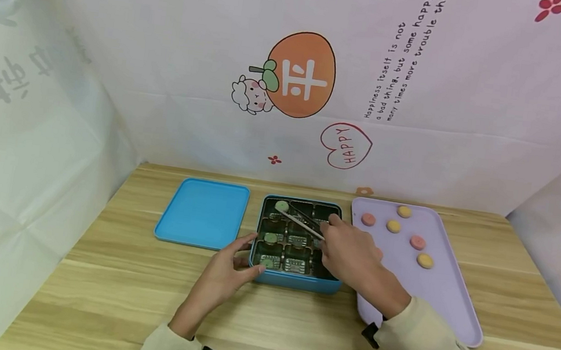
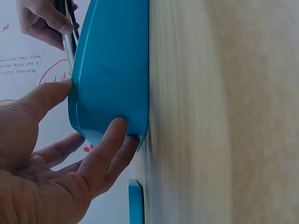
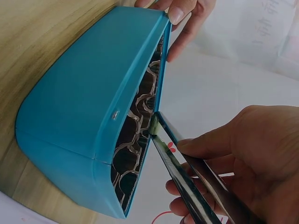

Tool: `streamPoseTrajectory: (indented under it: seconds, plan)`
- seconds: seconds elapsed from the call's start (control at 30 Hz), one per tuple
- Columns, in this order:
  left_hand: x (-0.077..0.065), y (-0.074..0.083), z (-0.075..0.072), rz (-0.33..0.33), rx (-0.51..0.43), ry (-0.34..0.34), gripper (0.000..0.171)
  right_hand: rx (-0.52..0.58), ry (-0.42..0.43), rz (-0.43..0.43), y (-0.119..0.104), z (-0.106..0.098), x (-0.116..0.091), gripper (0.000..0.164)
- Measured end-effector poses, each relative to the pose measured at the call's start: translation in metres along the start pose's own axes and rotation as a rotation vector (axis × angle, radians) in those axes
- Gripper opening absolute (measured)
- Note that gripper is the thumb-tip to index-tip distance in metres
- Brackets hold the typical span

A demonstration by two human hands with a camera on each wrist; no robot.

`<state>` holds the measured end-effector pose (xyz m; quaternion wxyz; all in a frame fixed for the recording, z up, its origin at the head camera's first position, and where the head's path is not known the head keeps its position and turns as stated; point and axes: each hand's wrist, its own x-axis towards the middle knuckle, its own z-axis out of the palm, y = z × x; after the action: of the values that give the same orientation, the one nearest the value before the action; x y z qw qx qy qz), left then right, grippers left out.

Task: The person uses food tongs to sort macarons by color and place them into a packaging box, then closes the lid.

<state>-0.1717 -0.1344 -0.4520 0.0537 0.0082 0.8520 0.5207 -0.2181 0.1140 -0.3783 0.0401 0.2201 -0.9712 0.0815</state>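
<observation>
A blue tin box (image 1: pixel 293 282) with a divided dark insert stands in the middle of the table. My left hand (image 1: pixel 222 276) holds its near left corner, thumb at the front rim and fingers along the left side. My right hand (image 1: pixel 352 253) grips metal tongs (image 1: pixel 306 225) that reach across the box from the right. At their tips, over the back left compartment, is a round green cookie (image 1: pixel 282 205); the right wrist view shows it between the tips. Two more green cookies, one in the middle (image 1: pixel 270 237) and one in front (image 1: pixel 266 263), lie in the left column.
A flat blue lid (image 1: pixel 204 212) lies left of the box. To the right, a lilac tray (image 1: pixel 440 302) holds several pink (image 1: pixel 417 242) and yellow cookies (image 1: pixel 424 260); my right forearm passes over its near left part. A printed cloth (image 1: pixel 183 69) hangs behind the wooden table.
</observation>
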Motion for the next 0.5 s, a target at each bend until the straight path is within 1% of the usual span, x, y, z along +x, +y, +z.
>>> streamPoseTrajectory:
  seconds: [0.27, 0.5]
  plan:
    - [-0.0002, 0.0001, -0.0001, 0.003, 0.002, 0.0, 0.07, -0.005, -0.008, -0.012, -0.0016, 0.0005, 0.0031, 0.023]
    - [-0.0004, -0.0007, 0.0001, 0.0, -0.006, -0.005, 0.07, -0.015, -0.029, 0.005, -0.003, -0.0015, 0.0031, 0.026]
